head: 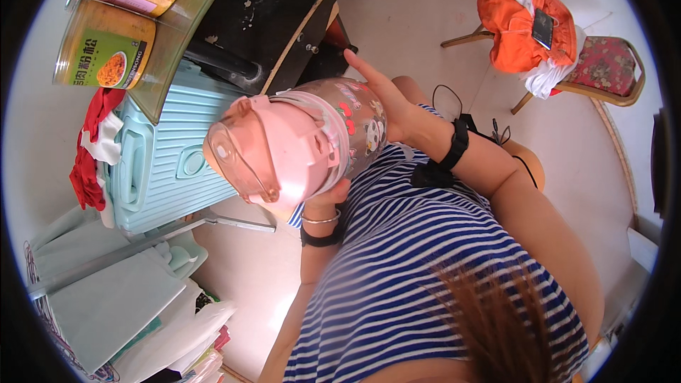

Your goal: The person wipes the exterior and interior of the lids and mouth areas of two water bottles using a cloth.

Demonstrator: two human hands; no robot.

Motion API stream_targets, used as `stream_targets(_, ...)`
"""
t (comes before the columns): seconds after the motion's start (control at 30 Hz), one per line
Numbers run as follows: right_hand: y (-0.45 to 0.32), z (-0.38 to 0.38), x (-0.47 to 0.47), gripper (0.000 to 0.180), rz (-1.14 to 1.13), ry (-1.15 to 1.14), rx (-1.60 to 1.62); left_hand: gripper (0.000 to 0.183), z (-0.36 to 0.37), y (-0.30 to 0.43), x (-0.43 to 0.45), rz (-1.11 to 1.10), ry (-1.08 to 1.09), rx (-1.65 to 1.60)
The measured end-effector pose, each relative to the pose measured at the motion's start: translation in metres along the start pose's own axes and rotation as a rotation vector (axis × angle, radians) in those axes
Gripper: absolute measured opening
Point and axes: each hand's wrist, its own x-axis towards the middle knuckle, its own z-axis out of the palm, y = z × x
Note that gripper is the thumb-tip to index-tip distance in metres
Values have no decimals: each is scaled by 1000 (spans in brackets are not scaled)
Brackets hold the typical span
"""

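Observation:
A large clear plastic water bottle (367, 122) with a pink lid (292, 154) and cartoon stickers is tilted between my two hands. Its translucent pink spout cover (237, 154) points to the left and looks closed. My left hand (330, 194) supports the bottle from below, near the lid, its fingers mostly hidden behind the bottle. Against the bottle's lower end rests my right hand (391, 103), with one digit stretched away from the surface. Both wrists wear black bands, and a bracelet (321, 218) circles the left one.
At left stands a light-blue ribbed suitcase (175, 154), below a glass shelf (175, 37) with jars (111, 48). A black cabinet (266, 16) is ahead. Orange clothing (511, 32) and a phone (542, 29) lie on a chair (606, 69). Bags (117, 308) hang lower left.

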Motion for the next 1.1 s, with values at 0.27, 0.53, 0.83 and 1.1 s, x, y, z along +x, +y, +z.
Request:
stream_targets(0.27,8,-34,0,60,234,-304,-22,126,-8,10,28,142,231,227)
stream_targets(0.53,-27,-37,-27,53,-433,-133,-946,131,-30,10,38,363,247,1150)
stream_targets(0.83,-14,-23,-29,100,-963,119,-1424,132,25,-18,36,228,10,490)
stream_targets(1.1,-60,9,-63,91,-1152,134,-1448,138,32,13,50,354,-133,544)
